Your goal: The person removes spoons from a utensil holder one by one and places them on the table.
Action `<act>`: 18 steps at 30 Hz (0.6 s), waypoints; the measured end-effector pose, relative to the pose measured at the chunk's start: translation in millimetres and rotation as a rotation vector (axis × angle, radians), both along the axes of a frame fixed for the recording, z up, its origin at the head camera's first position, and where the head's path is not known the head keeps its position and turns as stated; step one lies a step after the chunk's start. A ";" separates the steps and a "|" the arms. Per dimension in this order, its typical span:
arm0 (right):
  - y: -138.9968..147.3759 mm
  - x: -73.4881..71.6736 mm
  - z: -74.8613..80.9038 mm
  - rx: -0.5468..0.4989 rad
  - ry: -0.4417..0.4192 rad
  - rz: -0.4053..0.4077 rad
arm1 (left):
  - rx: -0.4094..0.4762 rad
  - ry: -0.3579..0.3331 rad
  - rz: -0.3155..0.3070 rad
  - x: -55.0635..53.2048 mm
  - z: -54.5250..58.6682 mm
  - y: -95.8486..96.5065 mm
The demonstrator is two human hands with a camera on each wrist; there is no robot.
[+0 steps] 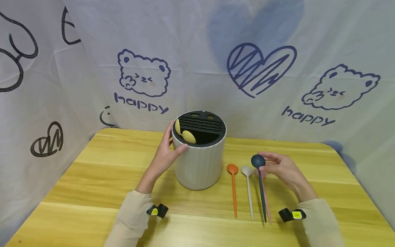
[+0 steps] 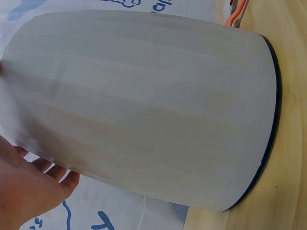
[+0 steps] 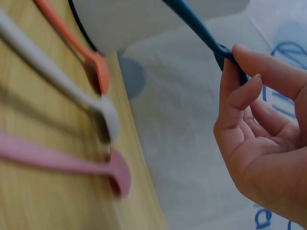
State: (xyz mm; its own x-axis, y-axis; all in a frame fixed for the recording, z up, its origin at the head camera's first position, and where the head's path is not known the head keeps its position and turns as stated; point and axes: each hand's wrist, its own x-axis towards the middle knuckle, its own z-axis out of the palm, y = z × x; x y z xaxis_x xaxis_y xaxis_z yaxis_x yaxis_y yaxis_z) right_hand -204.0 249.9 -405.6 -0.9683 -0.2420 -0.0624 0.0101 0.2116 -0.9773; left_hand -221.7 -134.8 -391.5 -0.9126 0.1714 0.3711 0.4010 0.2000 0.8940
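A white ribbed utensil holder (image 1: 199, 168) with a black slotted top stands upright on the table. My left hand (image 1: 163, 156) grips its left side, thumb on the front near the rim and fingers round the side. Two yellow spoon heads (image 1: 189, 137) stick out of the holder's front left opening. With thumb and fingers, my right hand (image 1: 285, 171) pinches a dark blue spoon (image 3: 196, 19) by its head, the handle pointing toward me. In the head view this spoon overlaps a pink spoon (image 3: 120, 172); the right wrist view shows it lifted above the spoons on the table.
An orange spoon (image 1: 232, 169) and a light grey spoon (image 1: 247, 171) lie side by side right of the holder, heads away from me. The wooden table (image 1: 102, 164) ends at a white cloth (image 1: 197, 44) with blue drawings, hanging behind and to the sides.
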 end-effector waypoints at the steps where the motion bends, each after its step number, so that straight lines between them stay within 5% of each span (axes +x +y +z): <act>1: 4.0 -1.1 -1.3 0.002 -0.004 -0.001 | -0.001 0.002 0.000 -0.2 0.2 0.0; 13: 45.9 -13.1 -15.5 0.180 -0.041 -0.056 | 0.001 0.014 0.011 0.6 3.0 -0.8; 18: 59.0 -14.9 -25.9 0.153 -0.064 -0.045 | -0.005 0.000 0.001 0.2 0.9 -0.7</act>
